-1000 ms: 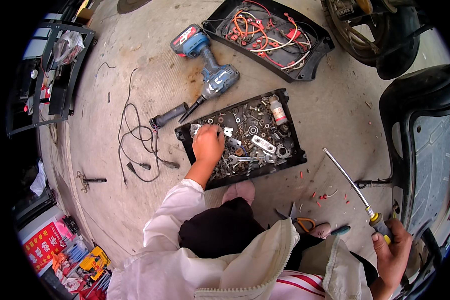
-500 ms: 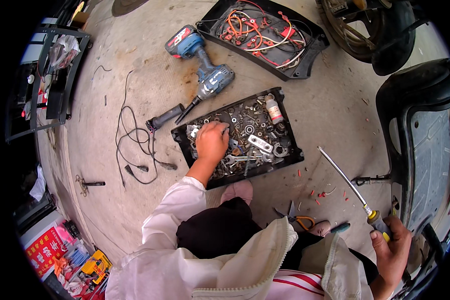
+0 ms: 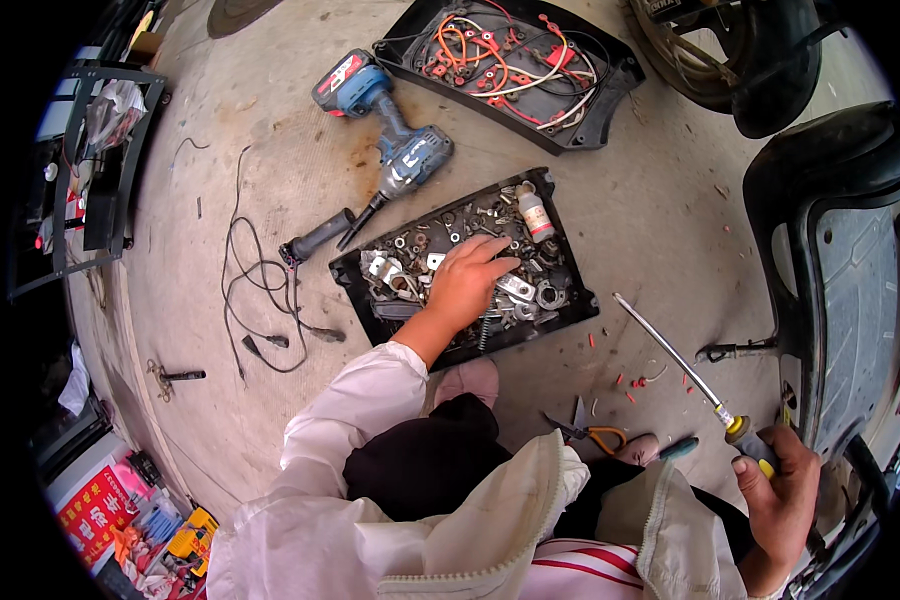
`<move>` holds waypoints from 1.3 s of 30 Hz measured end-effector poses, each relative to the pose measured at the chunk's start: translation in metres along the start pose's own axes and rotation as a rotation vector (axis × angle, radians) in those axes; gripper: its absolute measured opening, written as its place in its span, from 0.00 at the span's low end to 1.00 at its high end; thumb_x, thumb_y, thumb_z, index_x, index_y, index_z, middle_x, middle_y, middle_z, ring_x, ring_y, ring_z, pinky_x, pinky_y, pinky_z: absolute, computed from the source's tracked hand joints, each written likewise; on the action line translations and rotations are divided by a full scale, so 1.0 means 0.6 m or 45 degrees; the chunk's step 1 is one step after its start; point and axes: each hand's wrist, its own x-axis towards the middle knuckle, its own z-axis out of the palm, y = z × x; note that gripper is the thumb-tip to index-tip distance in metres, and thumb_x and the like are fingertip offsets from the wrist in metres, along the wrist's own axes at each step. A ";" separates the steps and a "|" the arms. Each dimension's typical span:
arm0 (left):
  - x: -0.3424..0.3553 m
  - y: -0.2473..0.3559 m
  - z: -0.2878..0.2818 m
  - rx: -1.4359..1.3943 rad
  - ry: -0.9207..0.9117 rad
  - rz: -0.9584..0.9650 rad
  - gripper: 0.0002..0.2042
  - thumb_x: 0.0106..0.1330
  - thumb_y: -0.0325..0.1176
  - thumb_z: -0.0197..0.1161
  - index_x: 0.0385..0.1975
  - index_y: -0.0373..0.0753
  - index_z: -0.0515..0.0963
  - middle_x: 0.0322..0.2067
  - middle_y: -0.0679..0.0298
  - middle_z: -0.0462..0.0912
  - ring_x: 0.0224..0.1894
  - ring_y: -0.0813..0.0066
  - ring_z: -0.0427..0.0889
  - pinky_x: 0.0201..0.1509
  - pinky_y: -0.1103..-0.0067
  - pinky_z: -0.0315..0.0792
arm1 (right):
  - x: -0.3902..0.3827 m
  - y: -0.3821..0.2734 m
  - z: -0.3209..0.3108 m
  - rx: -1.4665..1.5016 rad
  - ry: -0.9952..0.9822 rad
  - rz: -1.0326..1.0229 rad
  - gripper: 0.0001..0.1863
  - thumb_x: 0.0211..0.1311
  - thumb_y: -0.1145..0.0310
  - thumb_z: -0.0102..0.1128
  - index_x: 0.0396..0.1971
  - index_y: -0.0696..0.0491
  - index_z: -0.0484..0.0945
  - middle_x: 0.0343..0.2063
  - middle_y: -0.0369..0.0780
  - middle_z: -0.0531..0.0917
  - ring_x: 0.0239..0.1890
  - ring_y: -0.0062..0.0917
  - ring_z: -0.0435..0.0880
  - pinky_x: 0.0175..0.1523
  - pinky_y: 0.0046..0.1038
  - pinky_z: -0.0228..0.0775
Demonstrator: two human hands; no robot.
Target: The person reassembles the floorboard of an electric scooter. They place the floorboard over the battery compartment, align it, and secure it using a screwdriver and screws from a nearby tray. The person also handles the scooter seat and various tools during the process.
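My left hand (image 3: 465, 285) is over a black tray (image 3: 582, 303) of loose bolts, nuts, washers and metal fittings, its fingers spread among the parts near the middle; the fingertips are partly hidden. A white bottle (image 3: 534, 214) lies at the tray's back right corner. In my right hand (image 3: 778, 495), low at the right, is a long screwdriver (image 3: 670, 355) with a grey and yellow handle, its tip pointing up and left. Just beyond the parts tray lie a blue cordless impact tool (image 3: 412, 155) and a dark cylindrical part (image 3: 320, 233) beside looped cables (image 3: 245, 262).
A black cover (image 3: 605, 130) holding coloured wires sits at the back. A vehicle's black body and footboard (image 3: 845, 310) fill the right, a wheel (image 3: 700, 65) behind. Scissors (image 3: 600, 437) lie by my shoes. A metal frame (image 3: 95, 245) and clutter (image 3: 130, 505) line the left.
My left hand has moved right across the parts, its fingers more spread now. The floor items appear slightly further left in the view. My right hand still holds the screwdriver.
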 end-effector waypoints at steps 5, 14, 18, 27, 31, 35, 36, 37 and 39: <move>0.005 -0.027 -0.013 0.191 -0.076 0.115 0.16 0.54 0.24 0.66 0.42 0.48 0.86 0.54 0.66 0.82 0.60 0.59 0.77 0.61 0.64 0.71 | -0.001 0.003 0.000 0.007 0.001 0.003 0.23 0.55 0.59 0.74 0.30 0.63 0.74 0.20 0.37 0.68 0.25 0.20 0.62 0.29 0.25 0.56; -0.050 -0.067 -0.052 0.434 0.250 -0.349 0.07 0.58 0.29 0.70 0.36 0.41 0.85 0.43 0.63 0.85 0.48 0.58 0.81 0.54 0.65 0.74 | 0.000 0.017 0.000 0.038 -0.004 0.004 0.24 0.55 0.57 0.75 0.30 0.63 0.73 0.18 0.37 0.66 0.24 0.20 0.61 0.28 0.26 0.54; -0.053 -0.029 -0.052 0.116 0.103 -0.223 0.12 0.58 0.32 0.72 0.42 0.41 0.85 0.46 0.60 0.84 0.52 0.56 0.81 0.58 0.65 0.73 | 0.002 0.018 0.000 0.019 -0.001 0.000 0.25 0.55 0.55 0.75 0.30 0.63 0.73 0.18 0.38 0.66 0.24 0.20 0.61 0.28 0.26 0.54; -0.068 0.059 -0.008 -0.099 -0.154 -0.093 0.17 0.59 0.34 0.72 0.47 0.38 0.80 0.45 0.57 0.81 0.49 0.55 0.80 0.53 0.67 0.75 | 0.001 0.014 0.002 0.026 -0.018 -0.012 0.25 0.55 0.55 0.75 0.30 0.63 0.73 0.18 0.38 0.67 0.25 0.21 0.61 0.28 0.26 0.55; -0.084 0.041 0.001 -0.197 0.017 -0.438 0.11 0.62 0.31 0.69 0.43 0.37 0.80 0.38 0.55 0.82 0.41 0.54 0.82 0.46 0.65 0.77 | 0.002 0.002 0.002 0.015 -0.018 0.003 0.25 0.55 0.56 0.75 0.30 0.63 0.73 0.19 0.38 0.67 0.25 0.21 0.61 0.28 0.26 0.56; -0.069 -0.006 -0.001 0.068 0.151 -0.611 0.09 0.63 0.30 0.67 0.41 0.38 0.79 0.37 0.53 0.81 0.40 0.52 0.83 0.43 0.63 0.77 | 0.004 0.000 0.006 0.023 -0.023 -0.017 0.24 0.55 0.57 0.75 0.30 0.63 0.74 0.19 0.38 0.68 0.24 0.21 0.62 0.28 0.26 0.56; -0.062 -0.011 -0.003 0.120 0.120 -0.584 0.09 0.62 0.33 0.68 0.40 0.39 0.80 0.37 0.54 0.82 0.40 0.52 0.83 0.43 0.63 0.77 | 0.003 0.003 0.007 0.034 -0.024 -0.015 0.24 0.55 0.57 0.75 0.30 0.63 0.74 0.19 0.38 0.68 0.24 0.21 0.62 0.28 0.26 0.56; -0.055 -0.012 -0.003 0.120 0.073 -0.600 0.09 0.62 0.34 0.69 0.39 0.39 0.80 0.37 0.55 0.82 0.40 0.52 0.83 0.43 0.63 0.77 | 0.003 0.001 0.006 0.027 -0.030 0.003 0.24 0.55 0.57 0.75 0.30 0.63 0.74 0.19 0.38 0.68 0.24 0.20 0.62 0.29 0.26 0.56; -0.042 -0.008 -0.006 0.125 -0.026 -0.630 0.09 0.61 0.35 0.70 0.38 0.40 0.81 0.37 0.57 0.82 0.41 0.52 0.83 0.44 0.63 0.77 | 0.003 -0.002 0.004 0.019 -0.045 0.041 0.24 0.55 0.57 0.75 0.30 0.63 0.74 0.19 0.38 0.68 0.25 0.20 0.62 0.29 0.26 0.56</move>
